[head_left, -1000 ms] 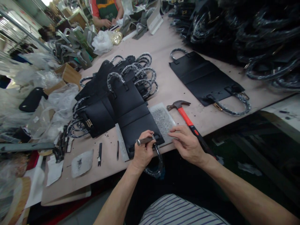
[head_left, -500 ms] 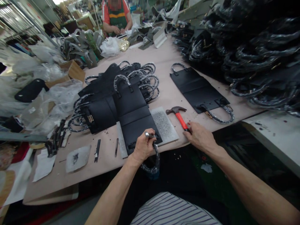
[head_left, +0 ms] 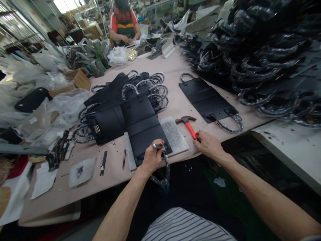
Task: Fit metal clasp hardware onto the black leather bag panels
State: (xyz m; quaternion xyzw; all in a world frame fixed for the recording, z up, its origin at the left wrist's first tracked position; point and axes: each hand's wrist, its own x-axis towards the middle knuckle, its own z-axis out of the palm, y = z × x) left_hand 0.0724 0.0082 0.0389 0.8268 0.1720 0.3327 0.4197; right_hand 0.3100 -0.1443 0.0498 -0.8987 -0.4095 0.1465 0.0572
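Table (head_left: 172,75), pinkish cover. Heap of black bag pieces (head_left: 250,43) with wrapped handles along its far right. Black bag panel (head_left: 144,125) lies flat near the front edge, partly over a grey slab (head_left: 177,137), its near handle hanging past the edge. Claw hammer (head_left: 191,129) just right of the slab, head on the table. Right hand (head_left: 207,144): fingers curled round the hammer's grip. Left hand (head_left: 153,159): closed round a metal rod (head_left: 157,146) above the panel's near end.

bag panel (head_left: 142,129) on slab (head_left: 178,139) | hammer (head_left: 191,129) R of slab (on tbl (head_left: 160,65)) | pile (head_left: 107,122) L-behind
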